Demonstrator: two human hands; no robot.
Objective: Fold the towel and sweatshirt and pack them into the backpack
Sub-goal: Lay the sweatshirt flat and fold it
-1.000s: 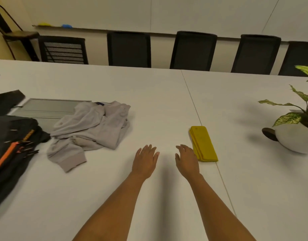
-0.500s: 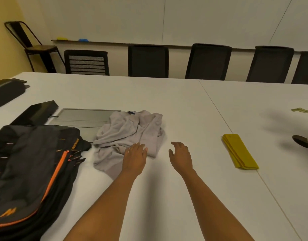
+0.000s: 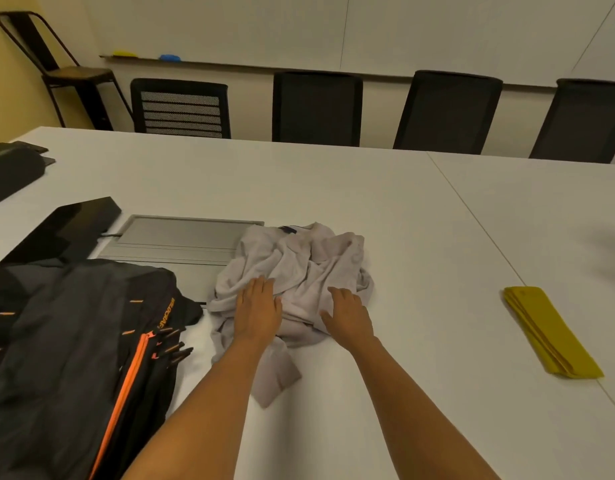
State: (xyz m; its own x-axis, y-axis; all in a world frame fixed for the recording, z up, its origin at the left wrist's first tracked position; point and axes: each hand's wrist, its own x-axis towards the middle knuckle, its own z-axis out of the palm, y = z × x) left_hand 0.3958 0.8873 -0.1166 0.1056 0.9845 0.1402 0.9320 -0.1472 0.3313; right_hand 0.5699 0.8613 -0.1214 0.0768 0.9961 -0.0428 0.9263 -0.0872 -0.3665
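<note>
A crumpled grey sweatshirt [image 3: 299, 268] lies in a heap on the white table [image 3: 385, 209], one cuffed sleeve trailing toward me. My left hand [image 3: 257, 311] rests flat on its left part with fingers straight. My right hand [image 3: 347, 315] lies on its right part, fingers spread and relaxed. A folded yellow towel [image 3: 550, 332] sits on the table well to the right, apart from both hands. The black backpack [image 3: 67, 362] with an orange zip line lies on its side at the lower left, just left of the sweatshirt.
A grey metal flap panel [image 3: 181, 239] is set into the table behind the sweatshirt, with a black raised lid [image 3: 63, 226] to its left. Another black object [image 3: 11, 168] sits at the far left edge. Several black chairs [image 3: 316, 107] line the far side.
Both hands have moved forward and left onto the sweatshirt; earlier they hovered over bare table. The view has swung left, so the plant has left the frame and the towel sits further right.
</note>
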